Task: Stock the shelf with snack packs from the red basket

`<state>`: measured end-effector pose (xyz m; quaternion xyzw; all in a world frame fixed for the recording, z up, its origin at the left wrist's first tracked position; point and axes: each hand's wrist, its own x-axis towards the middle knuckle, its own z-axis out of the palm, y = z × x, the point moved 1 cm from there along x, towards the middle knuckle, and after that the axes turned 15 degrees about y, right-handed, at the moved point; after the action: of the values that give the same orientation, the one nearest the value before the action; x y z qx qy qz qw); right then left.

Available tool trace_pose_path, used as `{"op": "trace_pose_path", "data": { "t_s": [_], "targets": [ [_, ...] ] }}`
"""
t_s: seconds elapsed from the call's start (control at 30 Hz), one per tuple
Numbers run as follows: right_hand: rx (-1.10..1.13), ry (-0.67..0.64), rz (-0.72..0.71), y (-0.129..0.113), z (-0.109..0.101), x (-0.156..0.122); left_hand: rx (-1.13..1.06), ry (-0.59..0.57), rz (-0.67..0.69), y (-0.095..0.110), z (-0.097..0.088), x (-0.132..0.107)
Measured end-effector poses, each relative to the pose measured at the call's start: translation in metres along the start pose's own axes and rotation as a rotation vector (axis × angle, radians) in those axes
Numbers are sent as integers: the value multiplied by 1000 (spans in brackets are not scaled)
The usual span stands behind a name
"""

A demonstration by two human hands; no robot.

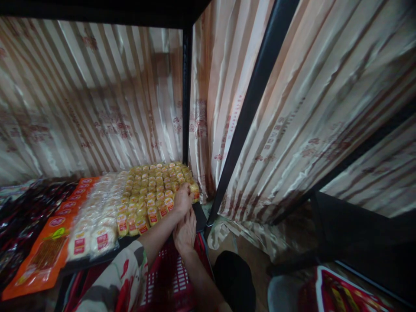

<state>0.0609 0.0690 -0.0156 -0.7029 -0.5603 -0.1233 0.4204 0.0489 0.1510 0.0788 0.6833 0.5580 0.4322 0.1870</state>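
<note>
Packets in yellow wrapping (143, 186) are set out in close rows on a black shelf (200, 215), and those nearest the front are marked with red and orange labels. The front right corner of the block is reached by the left hand (183, 200); its fingers are curled in at the corner packet (195, 190), though whether it is gripped cannot be told. The right hand (185, 229) is held just below, near the shelf's front edge, with its fingers pointed toward the left hand; their tips are partly covered, so whether anything is held there cannot be told either. To the left, white packets (102, 238) are laid beside the yellow ones, followed by orange packets (48, 255) and dark glossy packets (29, 216). Below the hands, a red basket (165, 273) is seen. The shelf is backed by a pale patterned curtain (123, 99), and a slanted black post (247, 104) is seen to the right.
</note>
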Motion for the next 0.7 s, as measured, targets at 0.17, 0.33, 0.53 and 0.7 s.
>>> {"op": "trace_pose_path", "data": {
  "t_s": [0.17, 0.33, 0.53, 0.7],
  "targets": [
    [-9, -31, 4, -1, -1, 0, 35, -42, -16, 2, 2, -3],
    [-2, -16, 18, 0, 1, -1, 296, -43, 91, 4, 3, -6],
    [12, -48, 43, 0, 1, -2, 503, -109, 164, 6, 6, -7],
    [-4, -79, 69, 1, 2, -2, 558, -123, 188, 13, 5, -6]
  ]
}}
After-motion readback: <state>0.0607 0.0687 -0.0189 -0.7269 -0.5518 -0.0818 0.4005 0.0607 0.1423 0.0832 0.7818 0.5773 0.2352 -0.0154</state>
